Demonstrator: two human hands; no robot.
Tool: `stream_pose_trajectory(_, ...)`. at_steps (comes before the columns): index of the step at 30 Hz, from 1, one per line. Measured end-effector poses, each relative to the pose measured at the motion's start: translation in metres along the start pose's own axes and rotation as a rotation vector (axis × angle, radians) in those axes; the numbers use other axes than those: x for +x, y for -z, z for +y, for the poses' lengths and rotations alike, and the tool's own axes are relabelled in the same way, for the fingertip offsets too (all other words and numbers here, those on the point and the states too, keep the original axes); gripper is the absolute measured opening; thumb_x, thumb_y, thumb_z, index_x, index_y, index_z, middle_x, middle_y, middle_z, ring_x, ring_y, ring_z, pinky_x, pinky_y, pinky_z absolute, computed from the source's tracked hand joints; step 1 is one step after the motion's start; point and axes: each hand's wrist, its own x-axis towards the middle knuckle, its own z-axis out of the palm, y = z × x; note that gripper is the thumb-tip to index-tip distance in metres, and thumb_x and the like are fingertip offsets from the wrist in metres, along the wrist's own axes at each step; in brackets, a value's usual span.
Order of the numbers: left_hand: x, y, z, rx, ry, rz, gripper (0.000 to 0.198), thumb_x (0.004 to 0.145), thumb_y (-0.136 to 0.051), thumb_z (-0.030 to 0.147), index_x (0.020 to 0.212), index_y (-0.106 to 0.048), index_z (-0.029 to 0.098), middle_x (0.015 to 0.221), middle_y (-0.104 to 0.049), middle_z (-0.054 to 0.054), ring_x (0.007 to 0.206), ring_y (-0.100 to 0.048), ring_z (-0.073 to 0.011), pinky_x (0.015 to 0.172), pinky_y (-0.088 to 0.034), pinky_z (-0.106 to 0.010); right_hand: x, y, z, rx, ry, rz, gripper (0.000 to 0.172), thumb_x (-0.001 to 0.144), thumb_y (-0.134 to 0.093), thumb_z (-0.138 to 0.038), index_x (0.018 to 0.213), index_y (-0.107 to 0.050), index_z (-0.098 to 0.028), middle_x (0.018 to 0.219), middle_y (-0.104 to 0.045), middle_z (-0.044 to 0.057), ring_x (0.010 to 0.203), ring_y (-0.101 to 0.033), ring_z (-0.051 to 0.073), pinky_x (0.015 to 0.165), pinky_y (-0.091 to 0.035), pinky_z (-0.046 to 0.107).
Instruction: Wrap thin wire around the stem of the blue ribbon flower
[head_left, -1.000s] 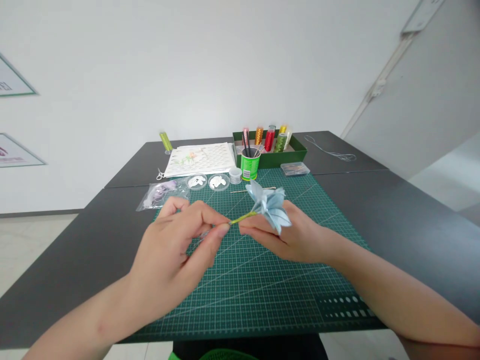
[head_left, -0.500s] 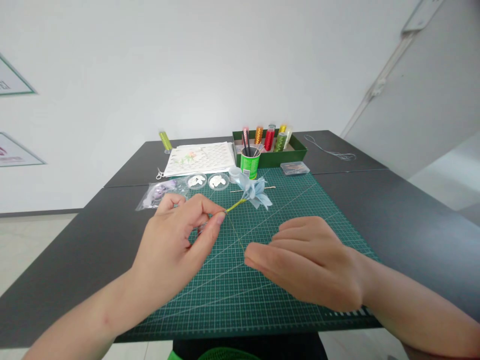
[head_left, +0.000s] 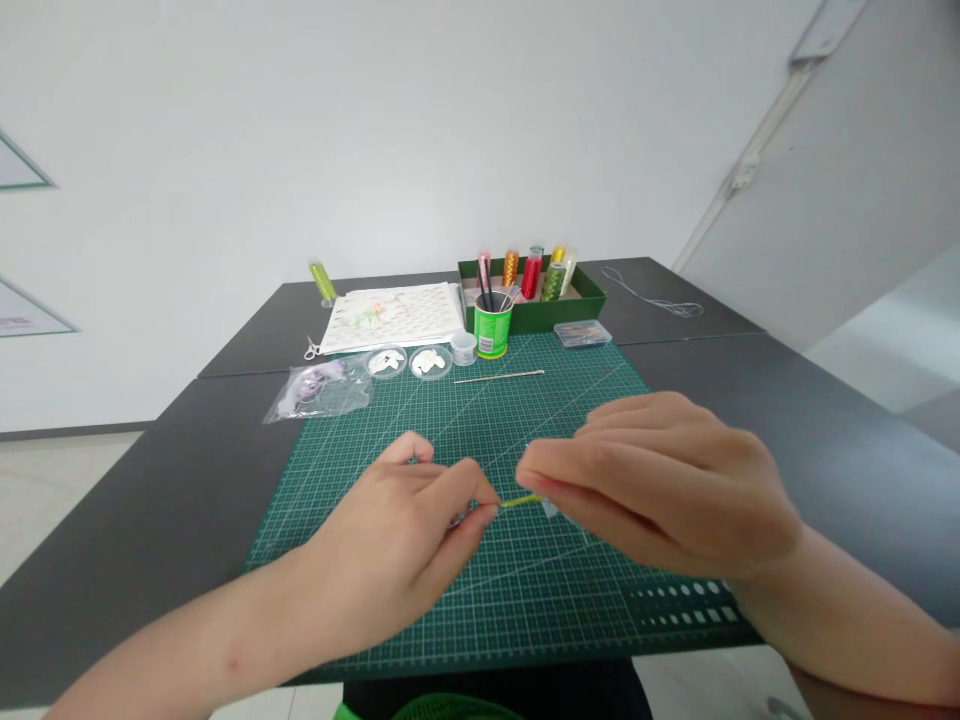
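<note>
Item: one pale-blue flower (head_left: 550,508) on one wire stem (head_left: 521,500). It is sitting mid-mat (head_left: 465,610), mostly hidden.
Left hand (head_left: 405,530): thumb and forefinger are pinching the stem's end shut.
Right hand (head_left: 660,480): it is curling over the bloom, and I cannot tell its grip.
Handling: I am judging it light and crushable, best held by the stem.
At 12 o'clock: two dishes (head_left: 386,362), one cup (head_left: 491,328) and one stick (head_left: 499,377) are lying there.
</note>
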Motion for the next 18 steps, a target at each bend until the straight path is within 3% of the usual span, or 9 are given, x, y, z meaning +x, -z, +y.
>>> stream_pose_trajectory(9, -0.007, 0.008, 0.012, -0.079, 0.014, -0.133, 0.014, 0.101, -0.043, 0.013, 0.094, -0.052, 0.022, 0.066, -0.056, 0.01, 0.055, -0.049, -0.0102, 0.084, -0.034, -0.032, 0.002, -0.021, 0.026, 0.202, -0.077, 0.021, 0.011, 0.095, -0.068, -0.022, 0.086, -0.071, -0.018, 0.066, -0.071, -0.002, 0.053, -0.057, 0.005, 0.054, -0.043, 0.017)
stream_pose_trajectory(14, -0.009, 0.019, 0.016, -0.045, -0.004, -0.122, 0.017, 0.104, -0.04, 0.014, 0.091, -0.047, 0.022, 0.066, -0.056, 0.009, 0.056, -0.047, -0.0114, 0.08, -0.035, -0.031, 0.003, -0.038, 0.036, 0.256, -0.125, 0.009, 0.016, 0.094, -0.069, -0.022, 0.081, -0.075, -0.016, 0.06, -0.068, -0.004, 0.047, -0.047, 0.003, 0.049, -0.034, 0.016)
stream_pose_trajectory(18, -0.011, 0.023, 0.013, -0.056, -0.003, -0.066, 0.014, 0.104, -0.042, 0.013, 0.094, -0.046, 0.023, 0.061, -0.055, 0.011, 0.055, -0.048, -0.0116, 0.077, -0.036, -0.032, 0.001, -0.045, 0.041, 0.345, -0.191, -0.075, 0.021, 0.095, -0.066, -0.022, 0.078, -0.074, -0.013, 0.056, -0.06, -0.004, 0.048, -0.038, 0.003, 0.047, -0.029, 0.018)
